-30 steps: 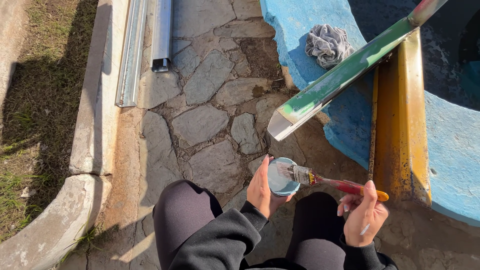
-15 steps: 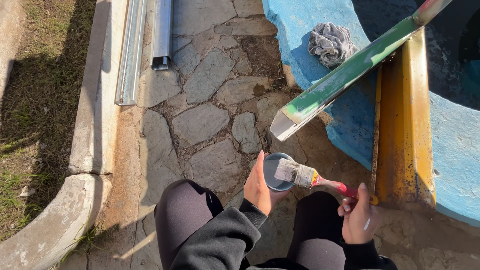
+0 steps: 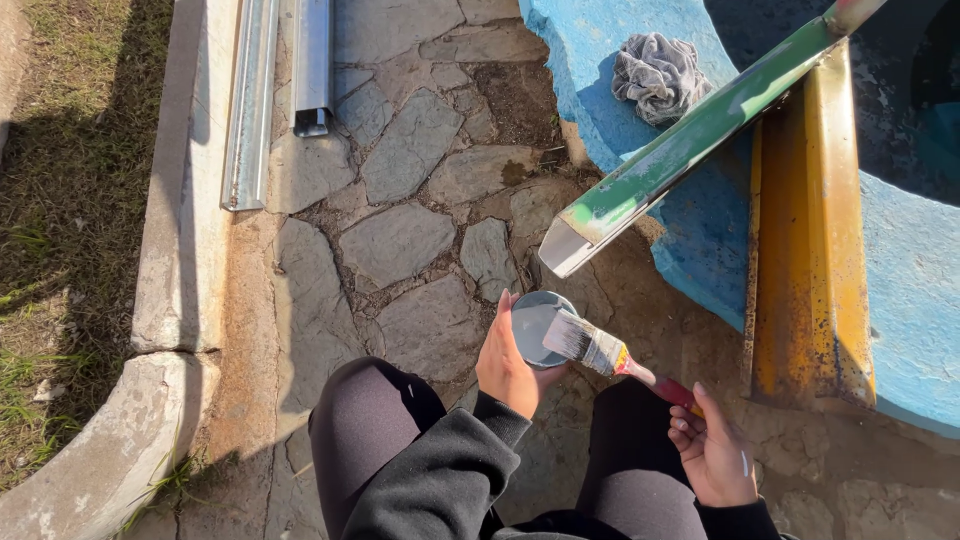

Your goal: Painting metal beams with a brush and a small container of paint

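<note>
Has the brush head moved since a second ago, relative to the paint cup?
Yes. The paintbrush bristles sat level with the small cup rim a second ago; now they lie lower right, over its right edge, with the right hand lower too.

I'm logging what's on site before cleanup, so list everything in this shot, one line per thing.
paint cup: one, grey paint inside, held in the left hand.
paintbrush: one, red handle, grey-tipped bristles over the cup, held by the right hand.
angled metal bar: one, green with worn paint, slanting above the cup.
yellow metal channel: one, rusty yellow, against the blue wall.
blue wall: one, curved, upper right.
rag: one, grey, crumpled on the blue wall.
metal rails: two, silver, lying upper left.
stone paving: grey, centre.
concrete kerb: one, pale, left.
grass: left edge.
left hand: one.
right hand: one.
</note>
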